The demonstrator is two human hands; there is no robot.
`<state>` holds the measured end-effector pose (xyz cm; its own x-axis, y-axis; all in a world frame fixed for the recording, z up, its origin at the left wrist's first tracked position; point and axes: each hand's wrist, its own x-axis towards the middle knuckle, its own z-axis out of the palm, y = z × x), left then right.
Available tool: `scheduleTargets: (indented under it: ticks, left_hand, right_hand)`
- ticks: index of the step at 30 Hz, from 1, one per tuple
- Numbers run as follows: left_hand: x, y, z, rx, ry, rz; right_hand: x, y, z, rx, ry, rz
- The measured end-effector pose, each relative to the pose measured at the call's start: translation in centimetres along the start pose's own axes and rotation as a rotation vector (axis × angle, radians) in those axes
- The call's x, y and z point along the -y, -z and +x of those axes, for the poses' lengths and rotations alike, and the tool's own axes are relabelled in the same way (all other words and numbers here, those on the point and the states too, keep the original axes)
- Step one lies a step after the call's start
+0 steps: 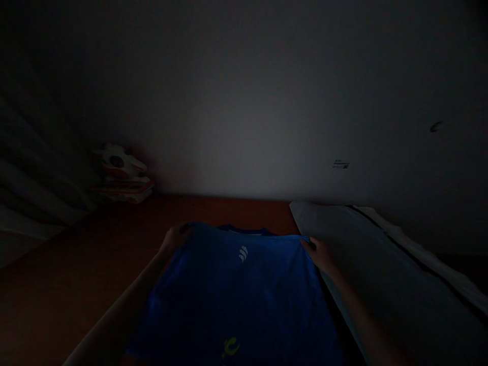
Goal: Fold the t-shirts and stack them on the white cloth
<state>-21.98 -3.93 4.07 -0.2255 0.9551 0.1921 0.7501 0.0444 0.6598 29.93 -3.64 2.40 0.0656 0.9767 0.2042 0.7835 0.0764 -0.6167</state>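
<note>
A blue shirt [247,290] is stretched out in the lower middle of the dim head view, its collar at the far edge. It bears a small white mark near the collar and a yellow-green mark lower down. My left hand [177,239] grips the shirt's far left corner at the shoulder. At the far right corner, the fingers of my right hand [317,251] pinch the other shoulder.
A reddish-brown wooden surface [76,274] lies beneath. Grey cloth with a dark stripe [366,259] spreads at the right. A white and orange object [120,165] rests on flat items at the back left, near a pale curtain [34,173]. A wall [244,101] stands behind.
</note>
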Motion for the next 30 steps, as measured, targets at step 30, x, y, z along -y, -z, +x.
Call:
scheduleTargets:
  ticks: [30]
  left_hand:
    - [3.2, -1.3, -14.6, 0.049, -0.487, 0.568]
  right_hand:
    - [2.9, -3.1, -12.9, 0.165, 0.280, -0.394]
